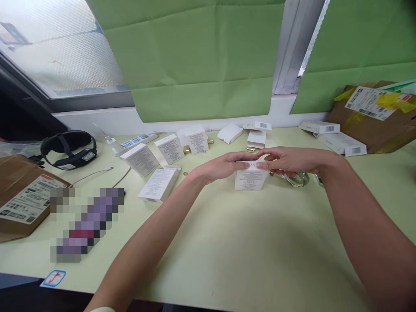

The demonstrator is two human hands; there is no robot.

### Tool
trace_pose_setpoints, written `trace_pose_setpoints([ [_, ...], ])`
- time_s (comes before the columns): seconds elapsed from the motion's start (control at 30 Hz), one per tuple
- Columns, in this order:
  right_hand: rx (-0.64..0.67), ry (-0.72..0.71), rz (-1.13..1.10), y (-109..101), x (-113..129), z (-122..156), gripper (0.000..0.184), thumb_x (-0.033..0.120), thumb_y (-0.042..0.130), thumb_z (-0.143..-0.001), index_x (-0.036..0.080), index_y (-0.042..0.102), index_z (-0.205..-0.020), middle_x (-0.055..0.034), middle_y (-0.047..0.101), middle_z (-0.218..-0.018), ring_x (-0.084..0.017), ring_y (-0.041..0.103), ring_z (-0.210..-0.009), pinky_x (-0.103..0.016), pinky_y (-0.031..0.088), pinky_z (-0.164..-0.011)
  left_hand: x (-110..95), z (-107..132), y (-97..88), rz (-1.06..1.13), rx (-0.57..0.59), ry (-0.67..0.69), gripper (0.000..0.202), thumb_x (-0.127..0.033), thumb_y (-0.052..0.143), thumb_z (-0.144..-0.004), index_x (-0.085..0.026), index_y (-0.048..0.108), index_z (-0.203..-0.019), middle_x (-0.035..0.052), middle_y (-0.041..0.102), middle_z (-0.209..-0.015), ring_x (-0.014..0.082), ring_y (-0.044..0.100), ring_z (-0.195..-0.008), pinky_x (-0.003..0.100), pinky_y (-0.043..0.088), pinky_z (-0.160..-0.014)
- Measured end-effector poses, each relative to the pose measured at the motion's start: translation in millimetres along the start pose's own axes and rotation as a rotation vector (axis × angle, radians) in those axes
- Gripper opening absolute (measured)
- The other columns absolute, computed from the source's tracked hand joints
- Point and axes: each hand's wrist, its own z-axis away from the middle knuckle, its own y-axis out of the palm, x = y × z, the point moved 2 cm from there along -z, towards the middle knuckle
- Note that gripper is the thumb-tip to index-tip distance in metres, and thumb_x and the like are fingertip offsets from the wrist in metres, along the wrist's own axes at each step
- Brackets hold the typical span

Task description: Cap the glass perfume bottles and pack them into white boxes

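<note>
A small white box [249,180] with fine print on its front stands upright on the table between my hands. My left hand [224,167] grips its top from the left, thumb on the upper edge. From the right, my right hand [281,160] holds the same top edge, its thumb close to the other. The fingers behind the box are partly hidden. Just beyond it lies a gold cylinder [251,149]. Clear, shiny items [297,179] lie beneath and beside my right hand, too unclear to name.
Several printed white boxes [169,149] stand or lie at the left rear. More white boxes [342,143] lie by a taped carton [380,117] at right. On the left are a black head strap [69,151], another carton [26,199], a power strip [139,140] and a blurred purple object [87,225].
</note>
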Motion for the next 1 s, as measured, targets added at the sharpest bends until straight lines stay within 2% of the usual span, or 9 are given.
trace_pose_setpoints([
  [0.23,0.001,0.021,0.013,-6.2,-1.9,5.6,0.072,0.073,0.065,-0.072,0.038,0.053,-0.134,0.0002,0.06,-0.076,-0.013,0.045,-0.056,-0.028,0.037,-0.051,-4.6,10.3,-13.1,-0.088,0.032,-0.013,0.043,-0.043,0.052,-0.096,-0.038,0.053,-0.139,-0.0032,0.048,-0.152,0.0248,0.04,-0.141,0.041,0.037,-0.11],
  [0.47,0.029,0.007,0.033,-2.9,-2.9,-1.6,0.07,0.073,0.064,-0.074,0.035,0.053,-0.132,-0.0011,0.059,-0.08,-0.014,0.046,-0.059,-0.028,0.039,-0.054,2.0,6.0,-14.2,-0.097,0.067,0.015,0.044,-0.041,0.05,-0.097,-0.036,0.052,-0.141,-0.0012,0.056,-0.145,0.024,0.048,-0.134,0.04,0.039,-0.108],
  [0.63,0.029,-0.008,0.075,-1.8,-2.7,-2.2,0.066,0.075,0.056,-0.079,0.035,0.05,-0.132,-0.0009,0.057,-0.079,-0.013,0.044,-0.058,-0.028,0.037,-0.053,0.9,5.7,-12.9,-0.138,0.069,0.048,0.044,-0.037,0.048,-0.098,-0.034,0.051,-0.142,-0.001,0.06,-0.14,0.023,0.05,-0.133,0.04,0.038,-0.11],
  [0.77,-0.054,0.007,0.129,-2.6,-2.5,-0.4,0.068,0.076,0.059,-0.076,0.037,0.051,-0.132,-0.0041,0.062,-0.086,-0.02,0.054,-0.067,-0.031,0.043,-0.057,-3.4,6.0,-8.3,-0.191,0.018,0.05,0.044,-0.034,0.046,-0.099,-0.034,0.05,-0.142,-0.0021,0.052,-0.149,0.024,0.046,-0.138,0.042,0.037,-0.112],
  [0.87,-0.103,-0.009,0.147,-1.2,-0.9,-2.6,0.062,0.073,0.064,-0.072,0.037,0.059,-0.123,-0.006,0.065,-0.095,-0.026,0.06,-0.079,-0.034,0.048,-0.062,-8.1,5.6,-2.5,-0.171,0.023,0.131,0.045,-0.031,0.046,-0.099,-0.031,0.048,-0.144,-0.0018,0.044,-0.155,0.0232,0.04,-0.143,0.04,0.037,-0.114],
  [1.0,-0.074,-0.024,0.125,4.3,1.4,-6.6,0.057,0.072,0.064,-0.072,0.036,0.061,-0.116,-0.0067,0.064,-0.103,-0.026,0.059,-0.084,-0.034,0.049,-0.064,-8.6,4.6,2.5,-0.142,0.047,0.15,0.045,-0.035,0.043,-0.102,-0.026,0.046,-0.146,0.0009,0.046,-0.153,0.0215,0.043,-0.141,0.037,0.037,-0.115],
])
